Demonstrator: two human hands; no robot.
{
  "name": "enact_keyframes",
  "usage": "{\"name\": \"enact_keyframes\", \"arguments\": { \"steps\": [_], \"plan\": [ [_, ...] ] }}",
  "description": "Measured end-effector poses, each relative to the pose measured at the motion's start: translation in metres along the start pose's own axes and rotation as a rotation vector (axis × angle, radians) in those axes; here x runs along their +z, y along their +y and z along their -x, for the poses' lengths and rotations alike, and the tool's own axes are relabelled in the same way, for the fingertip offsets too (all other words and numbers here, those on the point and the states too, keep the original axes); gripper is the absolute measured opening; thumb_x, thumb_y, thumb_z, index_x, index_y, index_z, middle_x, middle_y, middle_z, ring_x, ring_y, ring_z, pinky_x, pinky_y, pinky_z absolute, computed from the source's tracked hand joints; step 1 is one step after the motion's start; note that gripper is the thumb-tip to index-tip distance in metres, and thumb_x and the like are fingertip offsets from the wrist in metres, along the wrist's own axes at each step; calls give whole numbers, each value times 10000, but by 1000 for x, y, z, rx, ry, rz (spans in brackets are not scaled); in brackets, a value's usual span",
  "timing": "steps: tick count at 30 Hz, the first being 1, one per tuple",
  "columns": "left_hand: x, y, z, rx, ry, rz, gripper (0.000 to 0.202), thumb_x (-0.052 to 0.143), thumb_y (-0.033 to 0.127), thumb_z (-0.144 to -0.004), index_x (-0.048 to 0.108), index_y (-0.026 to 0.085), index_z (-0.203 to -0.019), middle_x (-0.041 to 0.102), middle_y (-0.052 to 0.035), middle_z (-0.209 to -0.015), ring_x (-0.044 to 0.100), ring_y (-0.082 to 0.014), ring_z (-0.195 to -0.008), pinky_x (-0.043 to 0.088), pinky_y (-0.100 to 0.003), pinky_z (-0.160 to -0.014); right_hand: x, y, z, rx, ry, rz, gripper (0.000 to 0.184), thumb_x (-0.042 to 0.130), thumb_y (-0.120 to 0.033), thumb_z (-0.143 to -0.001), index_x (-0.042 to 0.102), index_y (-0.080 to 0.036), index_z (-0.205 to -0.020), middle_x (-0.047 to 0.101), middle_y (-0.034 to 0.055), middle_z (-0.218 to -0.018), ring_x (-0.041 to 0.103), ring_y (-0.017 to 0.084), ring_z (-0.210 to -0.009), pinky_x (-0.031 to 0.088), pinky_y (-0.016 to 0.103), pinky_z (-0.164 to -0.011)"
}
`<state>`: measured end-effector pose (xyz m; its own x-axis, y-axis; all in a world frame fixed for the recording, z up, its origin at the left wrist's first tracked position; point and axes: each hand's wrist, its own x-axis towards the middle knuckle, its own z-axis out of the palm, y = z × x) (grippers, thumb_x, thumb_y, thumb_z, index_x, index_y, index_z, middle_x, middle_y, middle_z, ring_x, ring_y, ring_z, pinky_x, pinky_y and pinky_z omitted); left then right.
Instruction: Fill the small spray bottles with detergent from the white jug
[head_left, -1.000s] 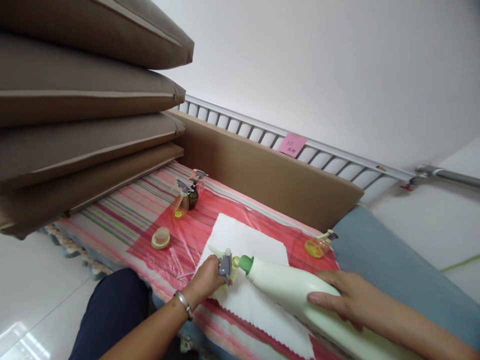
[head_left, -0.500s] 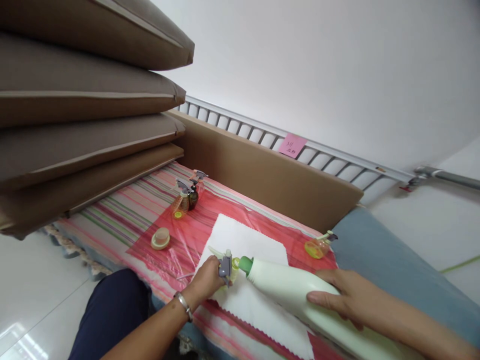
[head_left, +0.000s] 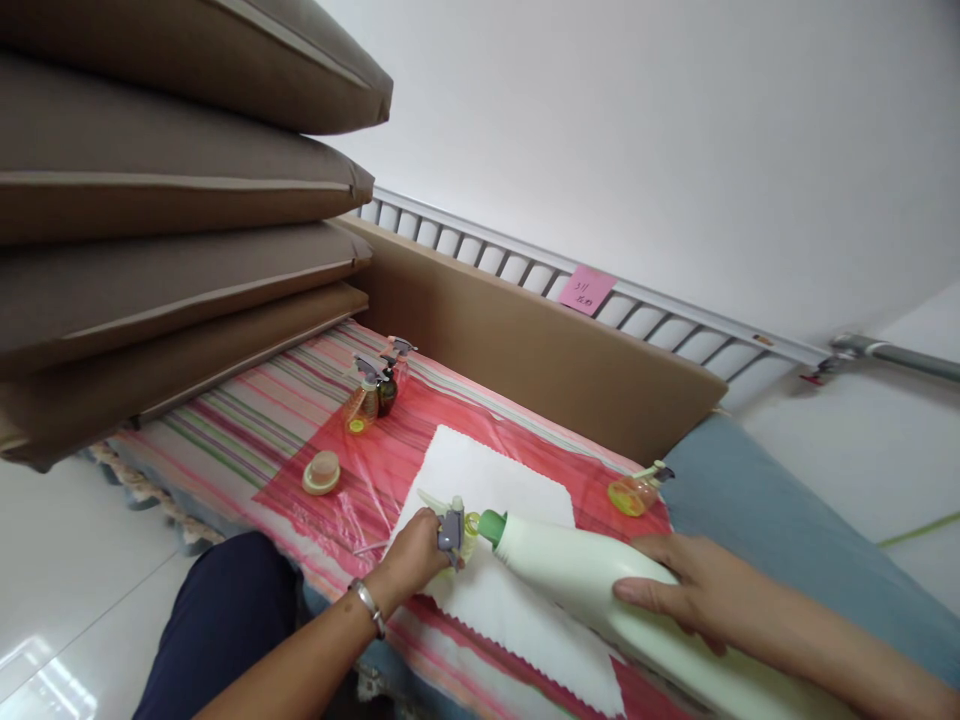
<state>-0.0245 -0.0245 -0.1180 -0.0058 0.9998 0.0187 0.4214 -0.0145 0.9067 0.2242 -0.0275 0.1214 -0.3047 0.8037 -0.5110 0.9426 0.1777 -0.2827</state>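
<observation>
Closest to me towers a stack of thick grey-brown fabric cushions (head_left: 172,225) with pale piping. Beside it, a long flat brown panel (head_left: 525,325) stands on edge before a white slatted radiator (head_left: 487,258). A striped pink, green and white cloth (head_left: 247,422) spreads below, bearing a translucent red plastic sheet (head_left: 382,455) and, on that, a white zigzag-edged cloth (head_left: 495,468).

Above the white cloth, a large pale-green plastic bottle (head_left: 577,570) lies tilted in the right hand (head_left: 690,585), whose grip wraps its side. Its green cap is right beside the yellow ring-like neck of a small translucent bottle (head_left: 471,524). The left hand (head_left: 409,555) has its grip closed on a grey-and-pale-green trigger sprayer head (head_left: 451,532); from here I can't tell whether it also holds the small bottle.

A clear spray bottle with yellow liquid (head_left: 632,496) sits at the sheet's right end; a round cream lid (head_left: 322,474) lies at the left.
</observation>
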Motion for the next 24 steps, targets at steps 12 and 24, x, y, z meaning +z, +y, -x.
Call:
{"name": "enact_keyframes", "arguments": {
  "steps": [12,24],
  "plan": [
    [1,-1,0,6,7,-4,219,747,243,-562,662,151,-742,644,-14,-779,576,-179,-707,401,-250,-611,0,3,-4,-14,1,-8,407,538,-538,-781,596,-138,-834,506,-11,-602,490,97,-446,370,183,-363],
    [2,-1,-1,22,4,-9,169,725,228,-574,665,149,-711,625,6,-702,552,-159,-650,388,-236,-583,0,2,-1,-5,7,-42,392,548,-522,-775,606,-139,-836,529,-3,-631,498,96,-466,372,179,-370]
  ]
}}
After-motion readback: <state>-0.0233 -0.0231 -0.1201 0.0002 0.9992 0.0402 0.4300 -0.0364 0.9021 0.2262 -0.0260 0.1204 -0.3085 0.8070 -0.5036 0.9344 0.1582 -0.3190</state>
